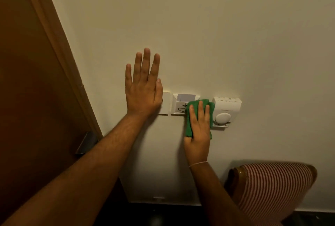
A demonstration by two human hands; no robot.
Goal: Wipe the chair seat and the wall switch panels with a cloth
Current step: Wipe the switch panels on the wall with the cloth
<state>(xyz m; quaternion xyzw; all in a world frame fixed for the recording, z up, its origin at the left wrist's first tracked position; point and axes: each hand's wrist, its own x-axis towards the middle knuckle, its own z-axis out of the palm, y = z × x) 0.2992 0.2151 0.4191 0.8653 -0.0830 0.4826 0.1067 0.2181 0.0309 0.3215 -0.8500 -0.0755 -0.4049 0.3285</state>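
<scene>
Right hand (198, 128) fingers press green cloth (192, 117) (hiding panel edge); left hand (143, 88) fingers spread.

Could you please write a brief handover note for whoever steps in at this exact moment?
Left hand: open, flat on the wall, partly covering the left switch panel.
Right hand: presses the green cloth on the right edge of the card-holder panel, beside the thermostat.
Done: cannot tell from here.
Left: finish the panels; check the striped chair at lower right.
</scene>
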